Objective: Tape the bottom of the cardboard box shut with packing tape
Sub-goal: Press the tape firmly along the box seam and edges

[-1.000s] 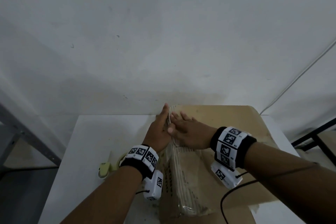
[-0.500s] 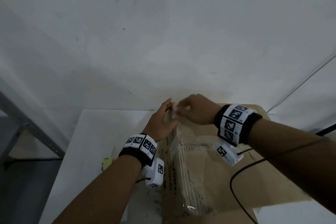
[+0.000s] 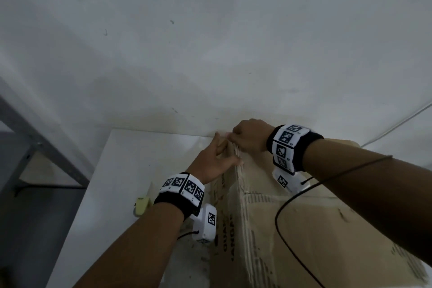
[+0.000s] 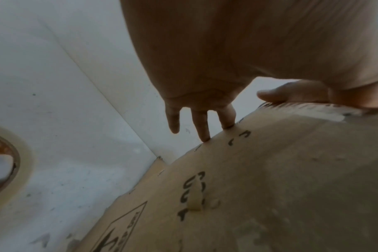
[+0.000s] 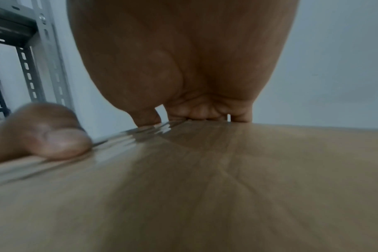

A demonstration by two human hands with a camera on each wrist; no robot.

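Box (image 3: 315, 229) sits on the right half of the white bench (image 3: 121, 194), pushed up to the wall (image 3: 210, 54), its upturned bottom facing the head camera. A shiny strip of tape (image 3: 242, 206) runs along the box's left top edge, its long axis pointing straight away from the person toward the wall, and both hands meet at its far end. The left hand (image 3: 214, 162) lies on the box's left side, fingers (image 4: 202, 126) straight and splayed with their tips touching the printed side panel, thumb (image 4: 291, 94) resting over the top edge; it grips nothing. The right hand (image 3: 250, 137) reaches across the top from the right, fingers curled down over the far edge where the tape ends, thumb (image 5: 145, 116) tip down on the glossy strip (whether they pinch the tape end or only press it is not clear from these views). The roll (image 4: 13, 163) lies on the bench just left of the box, behind the left wrist and so nearer that hand. Judging from this, the step in hand is bedding the tape's far end over the back edge; the next stroke probably runs back along that same axis toward the person, where the strip's near stretch is apart from both hands
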